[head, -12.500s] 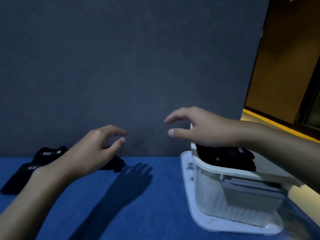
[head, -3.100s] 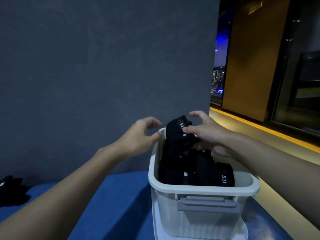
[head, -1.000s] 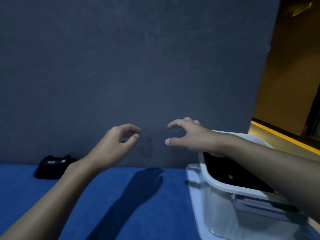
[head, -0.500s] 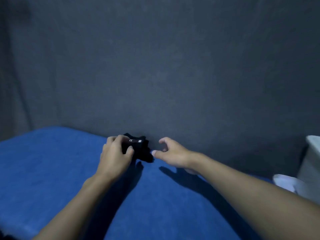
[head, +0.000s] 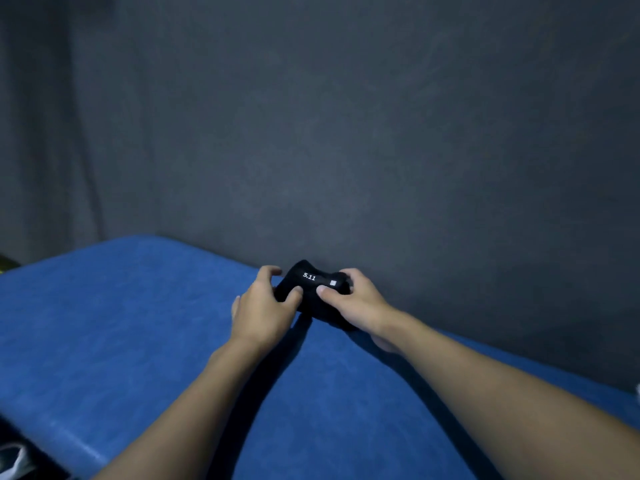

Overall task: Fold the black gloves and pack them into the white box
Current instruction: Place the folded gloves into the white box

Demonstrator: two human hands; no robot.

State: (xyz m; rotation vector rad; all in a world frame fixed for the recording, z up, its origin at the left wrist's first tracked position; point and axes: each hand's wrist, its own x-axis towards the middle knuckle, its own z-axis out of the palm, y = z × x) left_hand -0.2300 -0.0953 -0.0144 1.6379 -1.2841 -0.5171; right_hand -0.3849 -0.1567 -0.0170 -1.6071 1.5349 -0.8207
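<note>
I note the black gloves (head: 313, 284) bundled at the far edge of the blue desk (head: 121, 323), against the grey backdrop (head: 346, 133). The left hand (head: 259, 308) grips the bundle's left side, thumb on top. The right hand (head: 355, 301) pinches its right side. White "5.11" lettering faces up.

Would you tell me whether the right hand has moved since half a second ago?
Yes. The right hand has closed in leftward onto the black glove lying against the grey wall and now grips it.
</note>
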